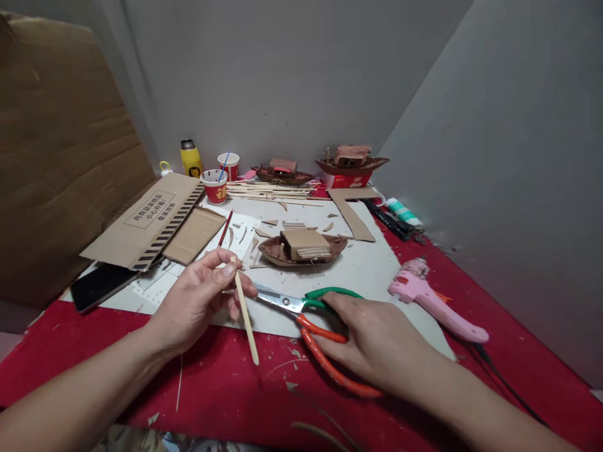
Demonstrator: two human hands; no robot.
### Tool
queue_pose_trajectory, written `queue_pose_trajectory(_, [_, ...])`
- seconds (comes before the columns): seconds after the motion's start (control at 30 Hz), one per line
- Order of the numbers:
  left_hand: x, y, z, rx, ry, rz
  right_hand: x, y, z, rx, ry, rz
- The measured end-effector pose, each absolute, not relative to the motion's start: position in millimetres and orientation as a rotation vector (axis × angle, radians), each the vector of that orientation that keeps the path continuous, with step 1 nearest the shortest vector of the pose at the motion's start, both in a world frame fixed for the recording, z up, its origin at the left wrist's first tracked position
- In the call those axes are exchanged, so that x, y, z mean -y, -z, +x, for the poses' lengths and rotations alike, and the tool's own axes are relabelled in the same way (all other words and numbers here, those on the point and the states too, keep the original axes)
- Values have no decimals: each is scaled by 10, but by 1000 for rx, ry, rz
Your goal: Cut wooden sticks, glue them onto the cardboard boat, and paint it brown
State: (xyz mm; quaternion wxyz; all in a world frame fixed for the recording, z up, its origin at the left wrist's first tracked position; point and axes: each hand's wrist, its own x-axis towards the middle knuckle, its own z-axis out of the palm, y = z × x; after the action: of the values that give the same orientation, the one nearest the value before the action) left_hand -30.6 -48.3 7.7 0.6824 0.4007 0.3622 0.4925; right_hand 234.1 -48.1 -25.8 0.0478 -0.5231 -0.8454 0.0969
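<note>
A red cloth covers the table between grey walls, with a pale sheet across its middle and a small model boat on that. At upper center-left, a red-and-white paper cup with a gold character holds a slim blue stick; its rim is stained dark. The yellow bottle beside it bears a lion face. Printed cardboard at left reads "内有袋装物品 小心开箱!". Lower center, the left hand pinches a wooden strip; the right hand grips green-and-orange-handled scissors.
</note>
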Motion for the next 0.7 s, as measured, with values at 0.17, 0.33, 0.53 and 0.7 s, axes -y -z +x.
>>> queue_pose_trajectory(0.17, [461, -126, -362, -823, -1214, 924, 496, 176, 2387, 2323, -667, -1503])
queue_pose_trajectory(0.33, [449, -87, -339, -837, -1197, 904, 515, 188, 2301, 1844, -1397, -1309])
queue_pose_trajectory(0.53, [526, 5, -181, -883, -1151, 877, 605, 312, 2101, 1452, -1953, -958])
queue_pose_trajectory(0.7, [593, 81, -113, -904, -1149, 913, 659, 390, 1972, 1264, -1962, -983])
